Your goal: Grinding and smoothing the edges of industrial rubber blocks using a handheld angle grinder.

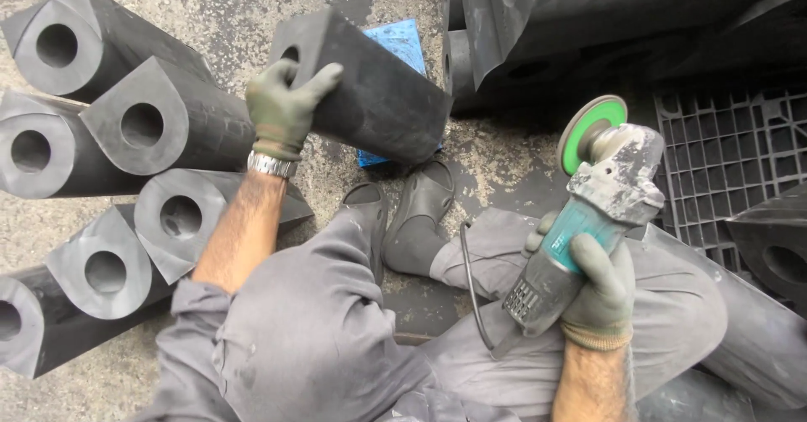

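My left hand (pixel 284 107), in a green glove with a metal watch at the wrist, grips the end of a black D-shaped rubber block (pixel 378 90) with a round hole through it. The block is lifted and tilted above my feet. My right hand (pixel 598 286), also gloved, holds a dusty teal angle grinder (pixel 588 212) by its body. The grinder's green-backed disc (pixel 591 128) points up and away, apart from the block. Its black cord (pixel 471 283) loops over my lap.
Several similar black hollow rubber blocks (pixel 139 128) lie stacked at the left on the concrete floor. More large rubber pieces (pixel 588 18) sit at the top right. A black plastic pallet (pixel 723 153) is at the right, a blue square pad (pixel 399 44) under the held block. My grey-trousered legs and dark shoes (pixel 416 212) fill the centre.
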